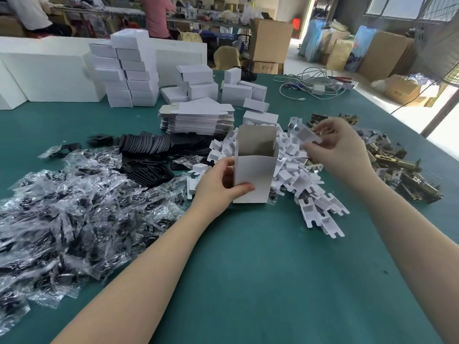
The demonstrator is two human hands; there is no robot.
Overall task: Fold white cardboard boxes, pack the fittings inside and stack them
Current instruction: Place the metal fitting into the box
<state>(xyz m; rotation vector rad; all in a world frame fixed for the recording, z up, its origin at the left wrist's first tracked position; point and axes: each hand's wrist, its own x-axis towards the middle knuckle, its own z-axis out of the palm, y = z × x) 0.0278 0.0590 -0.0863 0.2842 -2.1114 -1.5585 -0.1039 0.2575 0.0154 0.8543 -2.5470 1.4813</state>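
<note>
Gripping an upright open white box (253,170) on the green table (260,269), the left hand (218,184) is curling around its side. Just above the pile of white inserts (315,202), the right hand (340,147) is pinching a white insert (306,136).

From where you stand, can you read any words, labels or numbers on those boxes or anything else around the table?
None can be read.
White boxes: blank, no print.
Flat box blanks: blank.
Open box in the left hand: blank.
Brown carton behind the table: dark marks, too blurred to read.
Blue bag: a printed pattern, illegible.
</note>
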